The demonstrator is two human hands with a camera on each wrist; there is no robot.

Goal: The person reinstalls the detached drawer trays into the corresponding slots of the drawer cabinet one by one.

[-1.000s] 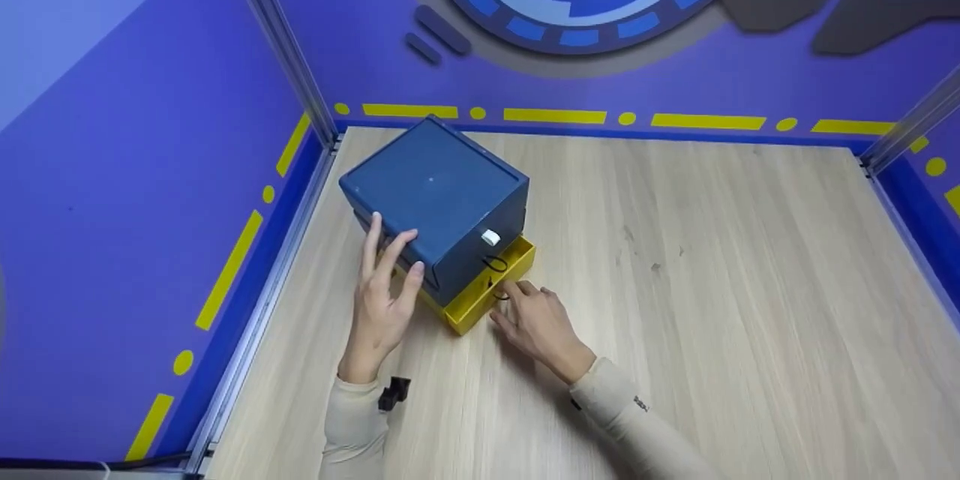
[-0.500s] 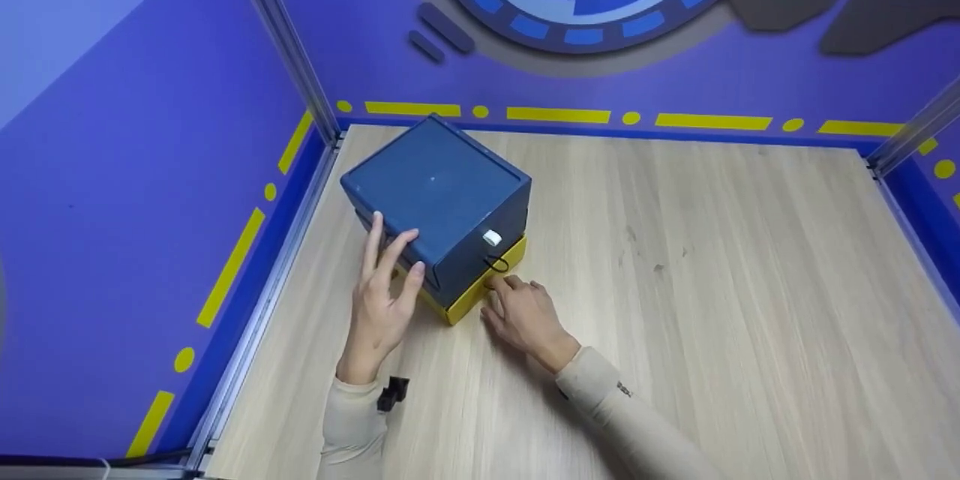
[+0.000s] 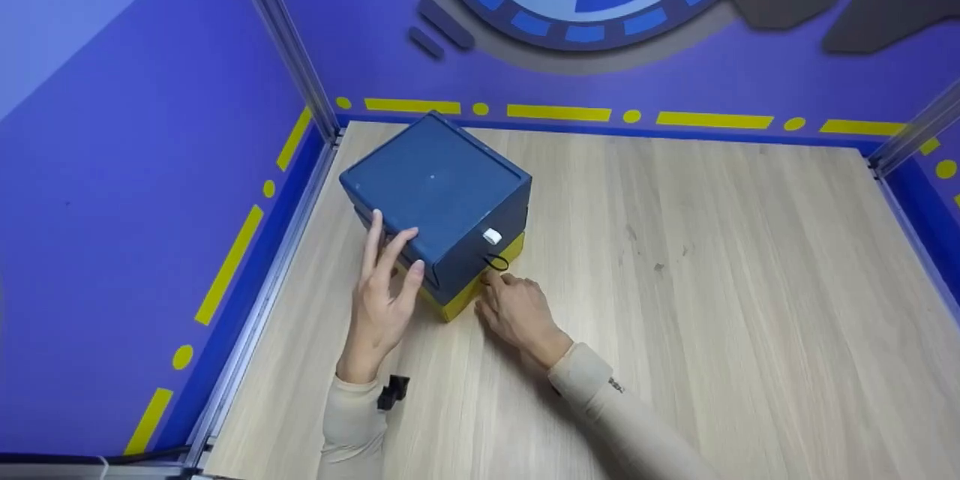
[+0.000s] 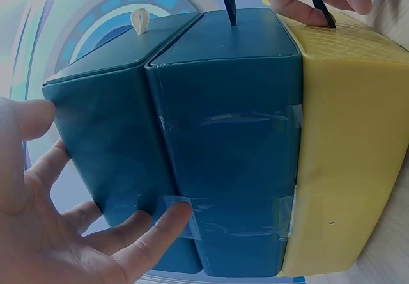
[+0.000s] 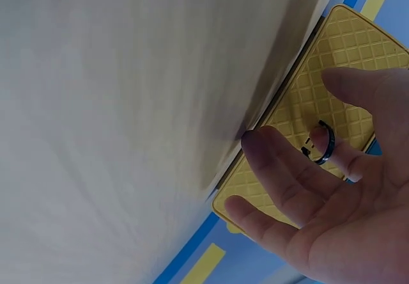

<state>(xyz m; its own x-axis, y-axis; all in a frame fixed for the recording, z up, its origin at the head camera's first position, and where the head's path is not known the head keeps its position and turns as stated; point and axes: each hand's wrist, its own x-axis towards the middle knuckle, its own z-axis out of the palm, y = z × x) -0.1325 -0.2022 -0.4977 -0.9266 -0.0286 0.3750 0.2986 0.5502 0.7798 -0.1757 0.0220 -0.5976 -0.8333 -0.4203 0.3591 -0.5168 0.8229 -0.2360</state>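
A stack of small drawers stands at the left of the table, two dark blue tiers (image 3: 435,180) above a yellow bottom drawer (image 4: 358,143). My left hand (image 3: 377,307), fingers spread, rests against the blue side and upper edge. Low at the front, my right hand (image 3: 519,313) touches the yellow drawer's quilted face (image 5: 354,38). In the right wrist view its index finger passes through the black pull loop (image 5: 330,144), while the other fingers lie extended along the face. The yellow drawer sits pushed in.
A white pull loop (image 3: 491,236) marks the top drawer, and another black loop (image 4: 228,2) the middle one. Clear tape (image 4: 239,223) runs along the blue side. Purple panels (image 3: 187,127) border the wooden table (image 3: 712,300) at the left and back.
The yellow drawer stood partly out a second ago and has slid in under the blue tiers. My right hand has moved inward with it. The left hand has stayed in place.
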